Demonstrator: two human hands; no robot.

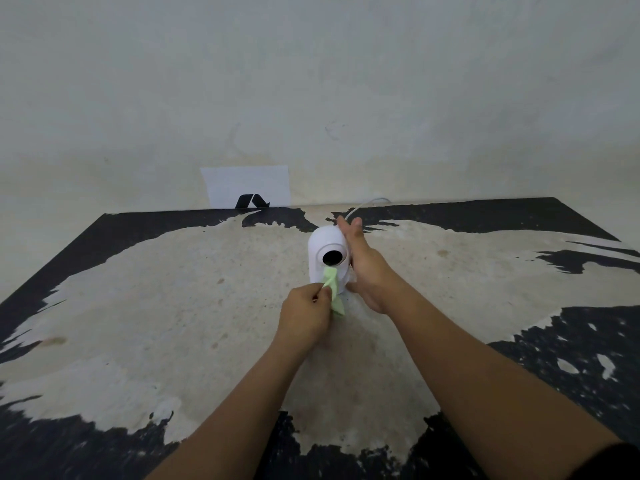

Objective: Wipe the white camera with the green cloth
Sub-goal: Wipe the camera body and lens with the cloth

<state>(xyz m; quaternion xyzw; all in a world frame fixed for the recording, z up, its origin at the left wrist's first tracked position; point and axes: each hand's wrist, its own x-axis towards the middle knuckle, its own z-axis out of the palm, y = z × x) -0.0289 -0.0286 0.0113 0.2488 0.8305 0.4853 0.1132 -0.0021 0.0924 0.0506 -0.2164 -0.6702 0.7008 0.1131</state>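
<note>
The white camera (323, 245) stands upright on the table, its round black lens facing me. My right hand (365, 268) wraps its right side, fingers reaching behind the top. My left hand (304, 315) sits just in front of the base, pinching the pale green cloth (333, 289). The cloth's upper end touches the camera's front just under the lens, and its lower end hangs beside my fingers.
The worn table (173, 306) shows black paint peeled to a pale surface. A white cable (363, 204) runs from behind the camera to the wall. A white paper with a black mark (247, 187) leans against the wall at the table's back edge.
</note>
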